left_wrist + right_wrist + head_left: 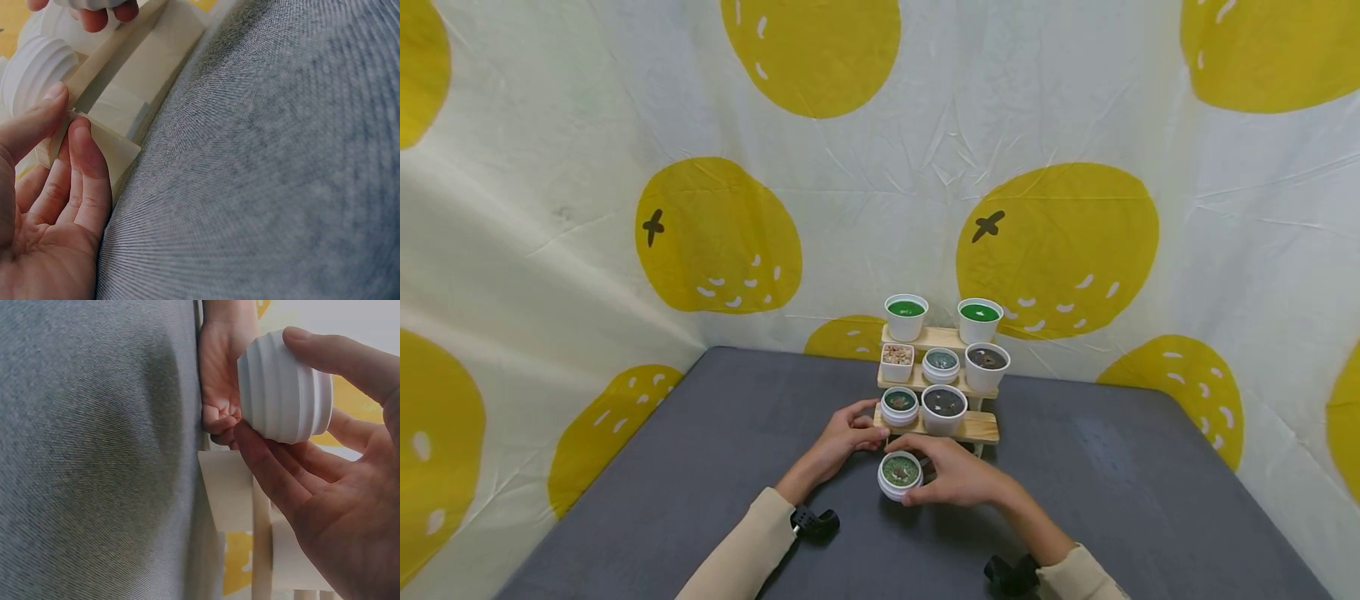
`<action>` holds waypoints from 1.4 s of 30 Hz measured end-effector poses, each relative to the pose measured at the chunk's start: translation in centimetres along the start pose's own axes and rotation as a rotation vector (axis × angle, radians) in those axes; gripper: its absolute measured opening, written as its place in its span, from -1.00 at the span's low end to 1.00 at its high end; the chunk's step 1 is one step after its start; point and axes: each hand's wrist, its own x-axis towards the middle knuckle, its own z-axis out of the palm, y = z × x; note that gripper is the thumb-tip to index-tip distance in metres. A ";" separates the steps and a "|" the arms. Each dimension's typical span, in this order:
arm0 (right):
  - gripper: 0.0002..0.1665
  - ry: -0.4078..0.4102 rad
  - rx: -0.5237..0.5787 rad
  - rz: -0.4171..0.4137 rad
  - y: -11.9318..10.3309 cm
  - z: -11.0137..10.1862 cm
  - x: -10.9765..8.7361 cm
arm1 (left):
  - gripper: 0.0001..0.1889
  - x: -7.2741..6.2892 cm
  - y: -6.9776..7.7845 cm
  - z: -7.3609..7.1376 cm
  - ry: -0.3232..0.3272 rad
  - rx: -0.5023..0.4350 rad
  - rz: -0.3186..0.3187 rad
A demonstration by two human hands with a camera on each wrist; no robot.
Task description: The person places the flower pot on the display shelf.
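My right hand grips a ribbed white pot with a green speckled top, thumb and fingers round its sides, in front of the stand. In the right wrist view the pot is above the grey surface. My left hand holds the left end of the lowest step of a three-tier wooden stand. The left wrist view shows the thumb on the step's edge and the fingers below. On that step stand another ribbed pot and a white cup with a dark top.
The middle tier bears a square white pot, a ribbed pot and a dark-topped cup. On the top tier are two green-topped cups, one left and one right. A patterned cloth hangs behind the grey table.
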 end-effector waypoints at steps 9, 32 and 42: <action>-0.26 0.002 0.035 0.021 -0.6 -1.0 -0.5 | -0.23 0.1 -0.2 -0.1 -0.013 -0.015 0.009; -0.29 0.068 0.010 -0.003 -1.6 -4.8 -2.5 | -0.21 -0.1 0.1 0.1 -0.004 -0.011 0.002; -0.27 0.075 0.003 0.014 -1.7 -5.9 -3.0 | -0.22 0.1 -0.1 0.0 0.008 -0.008 -0.009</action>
